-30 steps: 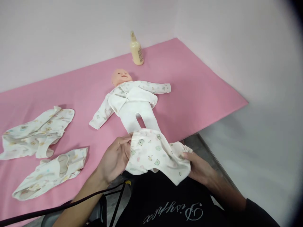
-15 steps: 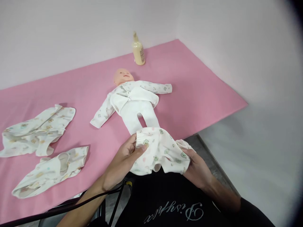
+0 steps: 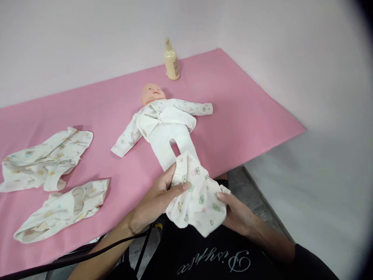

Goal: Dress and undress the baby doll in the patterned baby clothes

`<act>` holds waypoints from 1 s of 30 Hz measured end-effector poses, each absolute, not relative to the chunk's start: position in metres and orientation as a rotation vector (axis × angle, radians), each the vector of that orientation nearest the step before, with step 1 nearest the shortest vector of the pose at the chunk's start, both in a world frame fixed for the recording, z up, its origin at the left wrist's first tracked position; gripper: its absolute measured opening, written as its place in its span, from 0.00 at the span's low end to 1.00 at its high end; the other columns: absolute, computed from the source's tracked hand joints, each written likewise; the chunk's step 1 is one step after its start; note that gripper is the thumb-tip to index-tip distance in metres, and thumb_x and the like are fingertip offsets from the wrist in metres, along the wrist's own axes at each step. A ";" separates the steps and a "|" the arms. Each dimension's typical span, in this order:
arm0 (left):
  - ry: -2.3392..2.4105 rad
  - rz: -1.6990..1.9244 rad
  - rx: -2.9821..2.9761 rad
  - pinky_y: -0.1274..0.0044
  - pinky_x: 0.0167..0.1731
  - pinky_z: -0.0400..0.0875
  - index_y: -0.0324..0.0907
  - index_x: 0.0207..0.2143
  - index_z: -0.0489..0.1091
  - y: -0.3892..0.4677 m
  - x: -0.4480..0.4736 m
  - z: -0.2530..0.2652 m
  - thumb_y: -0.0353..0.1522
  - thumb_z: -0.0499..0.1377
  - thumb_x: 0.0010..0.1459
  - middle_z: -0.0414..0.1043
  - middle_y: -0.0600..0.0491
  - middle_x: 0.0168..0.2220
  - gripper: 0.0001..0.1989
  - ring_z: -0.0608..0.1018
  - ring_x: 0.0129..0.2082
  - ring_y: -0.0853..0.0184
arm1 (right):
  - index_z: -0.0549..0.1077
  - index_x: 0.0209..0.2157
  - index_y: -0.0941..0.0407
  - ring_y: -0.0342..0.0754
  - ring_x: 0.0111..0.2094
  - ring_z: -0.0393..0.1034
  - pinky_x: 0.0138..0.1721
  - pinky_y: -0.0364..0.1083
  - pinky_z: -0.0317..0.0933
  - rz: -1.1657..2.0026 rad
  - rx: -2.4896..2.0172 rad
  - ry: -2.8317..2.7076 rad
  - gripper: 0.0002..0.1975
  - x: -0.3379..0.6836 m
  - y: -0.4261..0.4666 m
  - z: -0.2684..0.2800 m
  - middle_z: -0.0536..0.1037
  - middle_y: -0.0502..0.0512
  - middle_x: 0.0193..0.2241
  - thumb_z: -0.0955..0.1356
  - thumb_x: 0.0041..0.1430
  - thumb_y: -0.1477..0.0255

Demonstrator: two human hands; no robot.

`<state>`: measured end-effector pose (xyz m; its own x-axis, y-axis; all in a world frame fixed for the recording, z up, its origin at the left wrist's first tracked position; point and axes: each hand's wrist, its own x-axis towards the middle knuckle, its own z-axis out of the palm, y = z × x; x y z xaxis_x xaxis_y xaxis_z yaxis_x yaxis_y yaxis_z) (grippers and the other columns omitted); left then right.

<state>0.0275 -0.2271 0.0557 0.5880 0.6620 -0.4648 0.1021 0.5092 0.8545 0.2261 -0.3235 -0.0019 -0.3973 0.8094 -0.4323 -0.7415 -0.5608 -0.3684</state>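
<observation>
Between my hands is a small pair of white baby pants (image 3: 198, 198) printed with green and pink figures. My left hand (image 3: 161, 194) grips its gathered elastic end, thumb on top. My right hand (image 3: 237, 210) pinches the opposite side of the cloth, fingers partly hidden beneath. Just beyond lies a baby doll (image 3: 153, 93) on its back, arms spread, in a printed white jacket (image 3: 166, 112) over plain white leggings (image 3: 170, 140). The pants overlap the view of the doll's lower legs.
A pink-covered table (image 3: 247, 112) stands against the wall. A cream pump bottle (image 3: 171, 64) is upright behind the doll's head. Two printed baby garments lie at left, a larger one (image 3: 46, 157) and a smaller one (image 3: 64, 210). A black cable (image 3: 96, 249) crosses below my left forearm.
My right hand has moved slightly left and inward, bunching the pants closer together. Their lower edge now hangs lower and the elastic end is tilted. The doll stays in place.
</observation>
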 end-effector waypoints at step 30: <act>0.635 0.428 2.791 0.67 0.46 0.66 0.43 0.55 0.67 -0.229 0.014 0.070 0.22 0.55 0.62 0.68 0.45 0.50 0.20 0.69 0.47 0.61 | 0.73 0.52 0.56 0.49 0.44 0.75 0.48 0.48 0.68 1.946 -0.719 -0.033 0.17 0.197 -0.303 0.008 0.79 0.56 0.44 0.71 0.61 0.71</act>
<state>0.0137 -0.2292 0.0698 0.8620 0.4530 0.2274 0.3807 -0.8748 0.2996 0.1968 -0.3027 0.0081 -0.3050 0.8293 -0.4682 -0.8131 -0.4827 -0.3254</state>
